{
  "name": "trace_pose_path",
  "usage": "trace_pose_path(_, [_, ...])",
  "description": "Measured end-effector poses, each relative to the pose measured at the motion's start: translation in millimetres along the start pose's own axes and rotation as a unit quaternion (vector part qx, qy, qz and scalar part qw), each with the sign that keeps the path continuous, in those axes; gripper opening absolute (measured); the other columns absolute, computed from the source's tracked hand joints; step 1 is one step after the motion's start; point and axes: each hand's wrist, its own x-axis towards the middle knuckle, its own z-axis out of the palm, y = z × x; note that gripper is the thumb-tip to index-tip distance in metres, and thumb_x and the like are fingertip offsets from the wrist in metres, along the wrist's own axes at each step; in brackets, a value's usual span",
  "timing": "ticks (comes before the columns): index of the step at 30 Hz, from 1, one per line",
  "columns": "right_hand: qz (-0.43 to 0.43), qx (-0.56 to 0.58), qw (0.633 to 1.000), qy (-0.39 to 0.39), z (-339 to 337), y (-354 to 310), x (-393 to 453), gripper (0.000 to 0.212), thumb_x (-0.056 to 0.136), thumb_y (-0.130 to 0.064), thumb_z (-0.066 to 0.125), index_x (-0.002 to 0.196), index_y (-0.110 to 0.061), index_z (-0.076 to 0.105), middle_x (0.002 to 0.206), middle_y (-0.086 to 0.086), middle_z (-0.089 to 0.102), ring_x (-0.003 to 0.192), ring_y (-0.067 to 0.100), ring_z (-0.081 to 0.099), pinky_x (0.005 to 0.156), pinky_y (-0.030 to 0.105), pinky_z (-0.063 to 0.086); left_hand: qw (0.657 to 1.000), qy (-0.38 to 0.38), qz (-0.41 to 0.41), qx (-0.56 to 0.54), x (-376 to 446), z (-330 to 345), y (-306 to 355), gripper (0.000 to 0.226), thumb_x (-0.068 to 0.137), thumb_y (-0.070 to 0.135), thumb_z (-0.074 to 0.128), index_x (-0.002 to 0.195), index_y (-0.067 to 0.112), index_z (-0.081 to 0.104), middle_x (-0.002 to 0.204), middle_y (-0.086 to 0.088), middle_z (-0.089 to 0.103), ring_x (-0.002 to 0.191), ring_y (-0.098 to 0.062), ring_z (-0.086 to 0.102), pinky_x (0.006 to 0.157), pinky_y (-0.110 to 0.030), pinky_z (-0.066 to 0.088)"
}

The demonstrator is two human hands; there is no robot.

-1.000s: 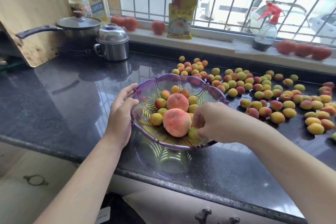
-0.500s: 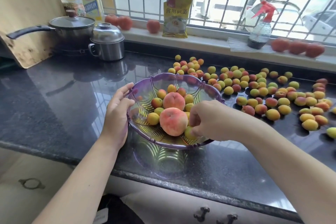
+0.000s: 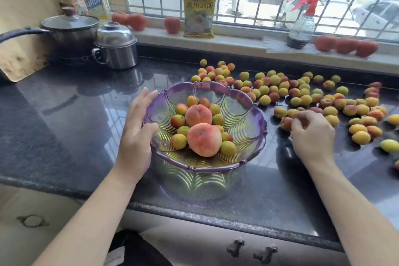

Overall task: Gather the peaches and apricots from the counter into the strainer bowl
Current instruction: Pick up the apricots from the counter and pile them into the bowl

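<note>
Counter-top strainer bowl (image 3: 257, 119) rests against open left hand (image 3: 138, 134); right hand (image 3: 311, 134) pinches apricots (image 3: 287, 123).

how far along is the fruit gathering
Early on. Done: two peaches and about a dozen apricots sit in the purple bowl, steadied by the left hand. In hand: the right hand is closing on counter apricots. Left: dozens more.

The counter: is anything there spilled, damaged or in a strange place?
Nothing looks spilled or damaged. Many apricots lie loose over the dark counter, right of the purple strainer bowl, which stands upright. The left hand steadies its rim.
</note>
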Motion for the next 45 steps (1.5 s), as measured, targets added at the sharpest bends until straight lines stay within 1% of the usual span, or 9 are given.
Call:
trace_pose_path(4, [0.017,-0.008,1.000,-0.001,-2.3,7.5,1.2,0.022,0.100,-0.012,0.055,0.114,-0.003,0.070,0.118,0.017,0.064,0.108,0.027,0.056,0.088,0.024,0.034,1.000,0.015,0.006,-0.024,0.8,-1.1,1.9,0.053,0.082,0.035,0.051,0.133,0.041,0.064,0.159,0.010,0.051,0.152,-0.010,0.041,0.129,-0.046,0.028])
trace_pose_path(8, [0.031,-0.048,0.997,-0.058,2.5,3.6,-0.6,0.031,0.102,-0.025,0.055,0.123,-0.006,0.067,0.124,0.018,0.056,0.112,0.033,0.053,0.088,0.033,0.037,0.992,0.058,-0.057,-0.093,6.7,-0.6,3.4,0.046,0.091,0.030,0.047,0.132,0.032,0.066,0.142,0.005,0.066,0.134,-0.011,0.062,0.115,-0.039,0.048])
trace_pose_path(20, [0.020,-0.102,0.991,-0.086,9.1,-9.3,-2.1,0.020,0.099,-0.023,0.056,0.110,-0.008,0.062,0.103,0.014,0.056,0.085,0.024,0.042,0.073,0.034,0.034,0.985,0.081,-0.108,-0.111,9.8,1.2,2.4,0.046,0.096,0.037,0.048,0.138,0.028,0.063,0.142,0.001,0.068,0.128,-0.012,0.067,0.112,-0.040,0.052])
trace_pose_path(24, [0.003,-0.043,0.997,-0.062,3.6,-9.0,-6.4,0.022,0.099,-0.020,0.058,0.116,-0.007,0.066,0.112,0.014,0.061,0.090,0.017,0.044,0.065,0.024,0.032,0.981,0.085,-0.115,-0.130,11.6,-0.2,-1.7,0.040,0.109,0.020,0.041,0.143,0.019,0.062,0.138,-0.005,0.070,0.126,-0.018,0.069,0.111,-0.045,0.052])
trace_pose_path(28, [-0.017,0.000,0.999,-0.033,2.0,-12.0,-9.1,0.031,0.101,-0.020,0.057,0.128,-0.007,0.066,0.124,0.013,0.060,0.098,0.011,0.043,0.065,-0.001,0.026,0.976,0.094,-0.123,-0.151,12.4,-0.5,-0.9,0.038,0.112,0.011,0.037,0.140,0.015,0.063,0.125,-0.005,0.076,0.120,-0.022,0.072,0.106,-0.042,0.055])
trace_pose_path(33, [-0.038,0.061,0.995,-0.076,5.8,-9.5,-8.7,0.034,0.100,-0.019,0.060,0.134,-0.011,0.065,0.122,0.006,0.058,0.103,0.013,0.050,0.072,-0.006,0.032,0.969,0.131,-0.136,-0.159,11.8,-0.8,2.6,0.033,0.111,0.011,0.039,0.122,0.018,0.070,0.100,-0.003,0.078,0.099,-0.020,0.073,0.099,-0.043,0.054])
trace_pose_path(38, [-0.075,0.080,0.992,-0.064,5.1,-12.2,-9.8,0.036,0.100,-0.016,0.060,0.136,-0.012,0.063,0.127,0.007,0.065,0.110,0.017,0.057,0.086,0.017,0.040,0.970,0.130,-0.139,-0.151,12.8,-0.1,1.2,0.030,0.108,0.007,0.044,0.118,0.019,0.070,0.085,0.004,0.076,0.081,-0.009,0.070,0.080,-0.026,0.056])
trace_pose_path(42, [-0.116,0.118,0.985,-0.055,-6.2,-35.8,-2.2,0.033,0.098,-0.016,0.063,0.131,-0.015,0.066,0.126,0.004,0.064,0.101,-0.007,0.052,0.080,0.000,0.040,0.974,0.109,-0.146,-0.132,12.0,-2.9,1.0,0.029,0.105,0.008,0.050,0.121,0.022,0.071,0.091,0.003,0.079,0.087,-0.013,0.074,0.079,-0.030,0.056])
trace_pose_path(45, [-0.169,0.173,0.961,-0.133,-19.9,-84.0,4.7,0.034,0.098,-0.017,0.064,0.131,-0.023,0.065,0.120,-0.006,0.059,0.097,-0.019,0.050,0.078,-0.002,0.039,0.973,0.103,-0.155,-0.135,12.1,-3.9,1.2,0.030,0.096,0.019,0.058,0.123,0.021,0.071,0.098,-0.005,0.079,0.092,-0.020,0.073,0.083,-0.035,0.057])
